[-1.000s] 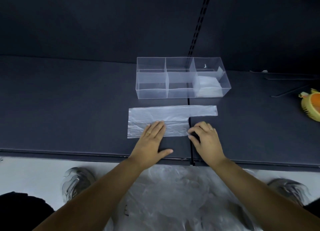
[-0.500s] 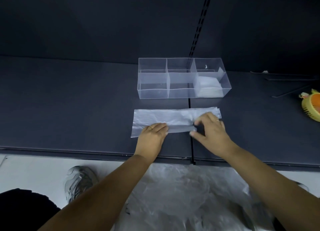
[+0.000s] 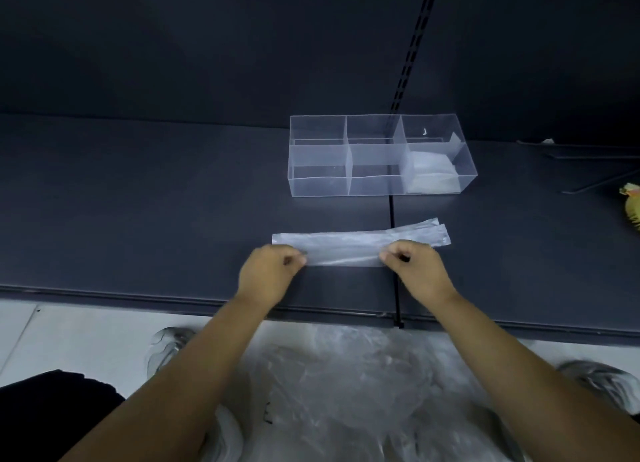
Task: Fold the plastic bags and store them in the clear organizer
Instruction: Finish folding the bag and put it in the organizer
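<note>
1. We see the plastic bag (image 3: 346, 250) lying as a long, narrow strip on the dark worktop (image 3: 138, 202) at the centre of the frame. It sits just below the clear organizer (image 3: 318, 184) and apart from it.
2. 1 second ago this bag was a deeper band with both palms flat on its near edge. That near part has since been turned over onto the far part, so the strip is now much narrower.
3. The left hand (image 3: 266, 274) has its fingers curled and clamped with the thumb on the strip's near edge, at the left end. The right hand (image 3: 415, 271) pinches the same edge to the right of centre.
4. At the strip's right end the layers fan out slightly instead of lining up.
5. 1 folded bag (image 3: 429, 174) already sits in the organizer's right-hand end, in the front compartment.
6. We judge the lengthwise folds are nearly done. The strip still looks too long for a compartment, so end-to-end folds should follow, and the slick film may spring open if it is let go.
7. A loose pile of bags (image 3: 346, 392) waits at the bottom centre of the frame, so most of the task remains.
</note>
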A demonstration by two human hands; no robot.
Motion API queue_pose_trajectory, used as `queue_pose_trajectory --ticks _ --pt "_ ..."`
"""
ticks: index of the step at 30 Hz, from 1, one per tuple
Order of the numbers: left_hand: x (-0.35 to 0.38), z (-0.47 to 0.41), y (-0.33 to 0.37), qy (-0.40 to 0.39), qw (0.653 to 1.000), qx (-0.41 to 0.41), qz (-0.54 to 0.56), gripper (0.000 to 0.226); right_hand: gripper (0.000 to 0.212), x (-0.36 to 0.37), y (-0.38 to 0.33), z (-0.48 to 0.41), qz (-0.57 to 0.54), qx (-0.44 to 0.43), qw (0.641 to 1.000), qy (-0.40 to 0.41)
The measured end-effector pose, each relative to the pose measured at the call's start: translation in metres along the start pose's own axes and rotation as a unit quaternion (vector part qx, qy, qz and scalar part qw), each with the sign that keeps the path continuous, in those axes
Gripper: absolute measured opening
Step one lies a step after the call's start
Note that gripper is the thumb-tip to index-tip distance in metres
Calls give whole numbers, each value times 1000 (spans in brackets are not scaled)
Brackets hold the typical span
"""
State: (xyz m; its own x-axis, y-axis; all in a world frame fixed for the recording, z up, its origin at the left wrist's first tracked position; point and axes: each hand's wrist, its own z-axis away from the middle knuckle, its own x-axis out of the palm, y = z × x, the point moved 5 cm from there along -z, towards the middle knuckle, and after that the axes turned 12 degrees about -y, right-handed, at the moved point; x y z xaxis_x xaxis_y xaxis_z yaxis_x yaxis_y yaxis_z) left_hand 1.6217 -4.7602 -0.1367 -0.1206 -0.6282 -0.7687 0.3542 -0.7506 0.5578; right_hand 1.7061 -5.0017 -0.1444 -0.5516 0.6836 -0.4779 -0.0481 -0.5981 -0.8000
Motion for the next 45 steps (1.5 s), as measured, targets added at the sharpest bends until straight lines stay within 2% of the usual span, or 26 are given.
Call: queue_pose_trajectory --ticks 3,5,9,11,13,15,17,18,20,22,24,26,28,29,30,32,33,35,40,45 --pt "-11 -10 -26 -33 988 -80 127 23 8 -2 5 -8 -87 42 995 24" --pt "-14 -13 -37 -24 980 -117 160 23 9 0 4 -12 -99 60 992 54" --pt "-13 -10 -45 24 971 -161 175 21 15 0 1 -21 -34 97 990 92" --pt "-15 -3 -38 80 976 -169 115 16 14 0 0 -24 -11 114 989 93" --pt "-17 5 -19 171 980 -105 -4 10 18 1 -1 -26 0 123 988 96" --pt "-2 11 13 200 975 56 -82 15 23 2 -4 -27 18 124 986 106" --pt "28 13 36 124 966 183 -135 29 23 3 -7 -26 35 121 985 117" --pt "43 12 40 61 966 192 -159 41 22 4 -8 -26 44 118 984 124" --pt "62 8 33 -32 962 143 -228 64 21 4 -10 -27 65 108 983 137" --pt "69 3 22 -55 956 100 -272 75 21 4 -10 -28 84 105 981 139" --pt "72 0 15 -54 955 84 -279 78 22 5 -11 -30 103 110 978 141" --pt "72 -1 13 -58 954 71 -285 78 18 3 -18 -30 170 104 965 173" --pt "73 -1 11 -57 953 58 -292 76 28 9 -35 -25 258 38 938 227" --pt "73 -1 11 -57 952 53 -295 75 32 18 -46 -23 276 -30 933 229" --pt "74 -1 11 -58 951 51 -298 74 35 33 -56 -20 281 -104 933 199" --pt "76 -2 9 -61 950 52 -303 70 43 72 -61 -17 282 -184 940 46" --pt "77 -2 9 -62 950 54 -301 69 49 88 -54 -15 298 -178 937 -29" --pt "75 -2 9 -53 953 59 -294 70 61 98 -32 -16 344 -132 925 -90" --pt "69 2 18 -30 955 77 -284 75 73 44 15 -26 443 -58 892 -60" --pt "70 1 18 -33 952 71 -297 75 71 -31 55 -32 446 4 895 -18"
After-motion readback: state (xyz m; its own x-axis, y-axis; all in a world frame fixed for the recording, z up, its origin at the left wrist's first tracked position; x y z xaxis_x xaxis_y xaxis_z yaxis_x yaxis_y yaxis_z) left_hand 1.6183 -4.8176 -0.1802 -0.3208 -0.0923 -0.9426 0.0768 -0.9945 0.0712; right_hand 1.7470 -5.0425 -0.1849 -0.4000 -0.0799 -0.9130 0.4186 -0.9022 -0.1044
